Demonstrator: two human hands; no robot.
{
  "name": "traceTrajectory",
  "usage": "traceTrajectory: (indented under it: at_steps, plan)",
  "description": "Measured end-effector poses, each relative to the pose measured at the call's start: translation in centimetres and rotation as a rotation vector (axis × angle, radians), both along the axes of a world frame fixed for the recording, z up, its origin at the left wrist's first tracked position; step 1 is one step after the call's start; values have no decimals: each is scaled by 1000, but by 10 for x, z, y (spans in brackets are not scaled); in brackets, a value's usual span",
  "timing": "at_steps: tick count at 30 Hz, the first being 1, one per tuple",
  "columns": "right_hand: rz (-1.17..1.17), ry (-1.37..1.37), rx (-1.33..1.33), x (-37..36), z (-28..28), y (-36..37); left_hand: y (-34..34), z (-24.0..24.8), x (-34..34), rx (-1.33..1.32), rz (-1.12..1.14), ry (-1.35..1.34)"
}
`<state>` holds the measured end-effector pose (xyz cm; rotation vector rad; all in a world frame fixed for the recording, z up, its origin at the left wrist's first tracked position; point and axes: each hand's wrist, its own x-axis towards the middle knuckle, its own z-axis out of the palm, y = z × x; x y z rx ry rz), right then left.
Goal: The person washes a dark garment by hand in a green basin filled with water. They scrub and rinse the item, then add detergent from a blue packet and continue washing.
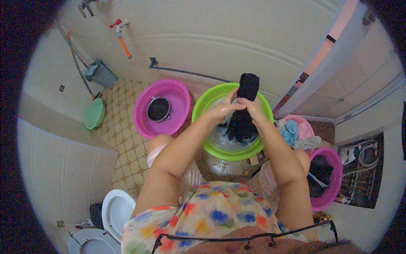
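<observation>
Both my hands are closed around a bunched black garment [248, 86], above a lime-green basin [231, 155]. My left hand [225, 107] grips it from the left, its fingers meeting those of my right hand [252, 109] at the middle of the cloth. The upper part stands up past my hands toward the basin's far rim. Below them the rest hangs into cloudy, soapy water [222, 137]. What kind of garment it is, I cannot tell. Water shines on the back of my left hand.
Left of the green basin stands a pink basin [143, 99] holding a dark round thing [159, 110]. To the right are piled clothes [289, 132] and a magenta basin [337, 182] of dark cloth. A red-handled tap [122, 24], grey bin [100, 74] and toilet [116, 207] stand farther off.
</observation>
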<state>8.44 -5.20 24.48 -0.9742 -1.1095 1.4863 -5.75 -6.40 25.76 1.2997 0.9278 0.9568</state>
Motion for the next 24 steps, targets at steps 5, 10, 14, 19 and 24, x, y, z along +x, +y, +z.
traceTrajectory:
  at_steps: [5, 10, 14, 19, 24]
  plan:
    - [-33, -28, -5, 7, 15, 1, -20, 16, 14, 58, -53, 334]
    - [14, -348, 210, -3, -1, 5, -4, -11, 15, 162, 131, 394]
    - [176, -396, 327, 9, 1, 17, -5, -1, 20, 216, 297, 134]
    - [138, 58, -9, 7, 30, 11, 5, 31, 7, 54, 273, -139]
    - [301, 161, -162, -1, 8, 23, 8, 47, -2, -92, 233, -395]
